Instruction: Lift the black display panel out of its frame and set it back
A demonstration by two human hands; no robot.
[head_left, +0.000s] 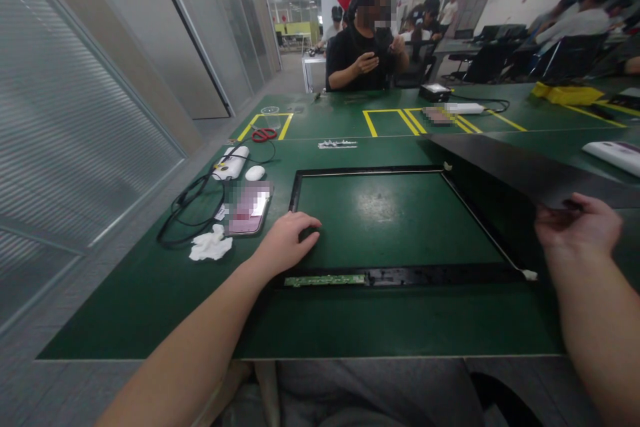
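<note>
A thin rectangular black frame (405, 276) lies flat on the green table. A narrow green circuit board (325, 281) sits along the left part of its near side, and small whitish pieces (529, 275) show at its right corners. My left hand (287, 240) is over the frame's left side, its fingers curled round it and hiding part of it. At the right, my right hand (580, 227) pinches the near edge of a large dark flat panel (520, 163). That panel is tilted, raised off the table beside the frame's right side.
Left of the frame are a phone (250, 210), crumpled tissue (211, 244), white mouse (255, 173), black cable (185, 203) and red-handled scissors (264, 135). Small white strips (337, 144) lie beyond it. A white device (613, 155) stands right. A person (367, 63) is across the table.
</note>
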